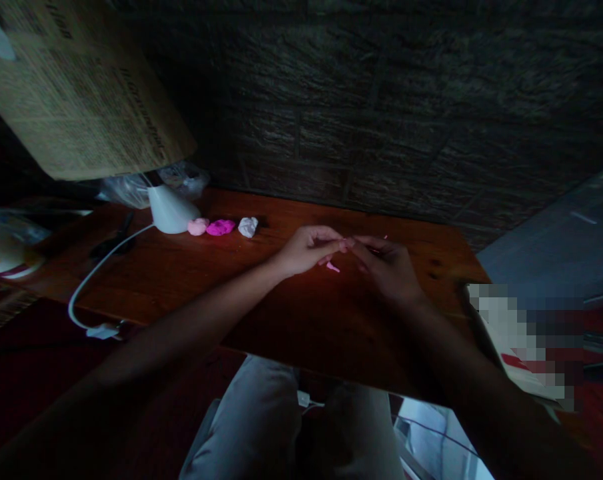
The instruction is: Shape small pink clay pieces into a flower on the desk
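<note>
My left hand point(308, 250) and my right hand point(386, 267) meet fingertip to fingertip above a dark wooden table point(221, 293). Both pinch a small pink piece of clay point(333, 267) that pokes out just below the fingers. A tiny pink tip shows past the right hand's knuckles. At the back of the table, to the left, three lumps lie in a row: a pale pink lump point(197, 227), a bright magenta lump point(220, 227) and a white lump point(248, 227).
A white lamp base point(170, 208) stands by the lumps, its white cord point(88, 283) running to the table's front left edge. A paper lampshade point(76, 93) hangs at upper left. Scissors point(114, 243) lie left. A brick wall is behind. My knees show below the table.
</note>
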`<move>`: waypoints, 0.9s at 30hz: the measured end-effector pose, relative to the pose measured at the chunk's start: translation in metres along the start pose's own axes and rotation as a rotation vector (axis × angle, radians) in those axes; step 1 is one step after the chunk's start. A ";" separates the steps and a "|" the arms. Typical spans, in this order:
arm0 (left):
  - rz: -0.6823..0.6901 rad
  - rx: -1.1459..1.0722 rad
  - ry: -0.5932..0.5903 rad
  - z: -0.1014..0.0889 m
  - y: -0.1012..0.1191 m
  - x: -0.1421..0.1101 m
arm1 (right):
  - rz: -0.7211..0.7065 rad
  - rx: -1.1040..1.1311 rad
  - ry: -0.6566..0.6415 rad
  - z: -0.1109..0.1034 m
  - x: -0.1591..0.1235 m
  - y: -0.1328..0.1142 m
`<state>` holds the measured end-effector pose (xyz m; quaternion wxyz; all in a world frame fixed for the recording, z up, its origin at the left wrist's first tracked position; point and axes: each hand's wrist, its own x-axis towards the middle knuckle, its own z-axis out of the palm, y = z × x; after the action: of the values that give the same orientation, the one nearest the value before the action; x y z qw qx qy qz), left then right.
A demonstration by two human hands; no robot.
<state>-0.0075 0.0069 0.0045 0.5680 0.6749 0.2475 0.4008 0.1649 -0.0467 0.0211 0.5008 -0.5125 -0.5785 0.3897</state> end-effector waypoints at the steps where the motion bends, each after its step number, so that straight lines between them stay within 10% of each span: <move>1: -0.004 0.004 -0.003 0.000 0.000 0.000 | 0.000 0.005 0.002 0.000 0.001 0.002; 27: -0.118 -0.059 -0.009 0.000 -0.002 0.001 | 0.142 0.127 -0.006 -0.004 0.004 0.007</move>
<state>-0.0064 0.0078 0.0029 0.6116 0.6438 0.2724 0.3705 0.1705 -0.0423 0.0161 0.5016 -0.5184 -0.5165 0.4615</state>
